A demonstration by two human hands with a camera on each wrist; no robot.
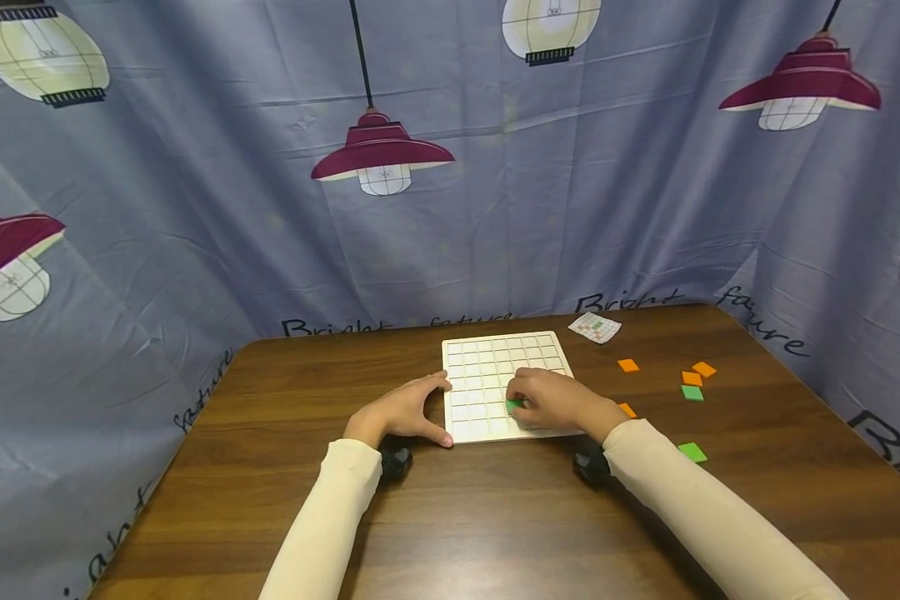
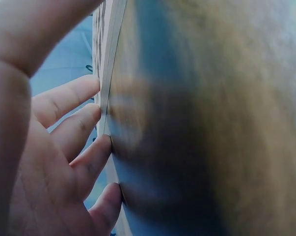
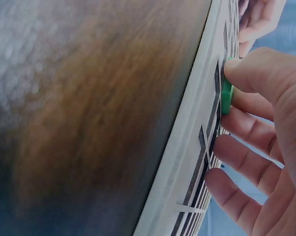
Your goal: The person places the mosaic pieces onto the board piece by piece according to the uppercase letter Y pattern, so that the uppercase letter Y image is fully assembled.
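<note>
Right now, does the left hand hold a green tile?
No, the left hand touches the board; the right hand holds a green tile.

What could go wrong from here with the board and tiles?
1. The right hand pinches a green tile at the board; it might settle askew across the grid lines.
2. The left hand touches the board's left edge, so a push from that side could shift it.
3. An orange tile lies beside the right wrist, which might nudge it.
</note>
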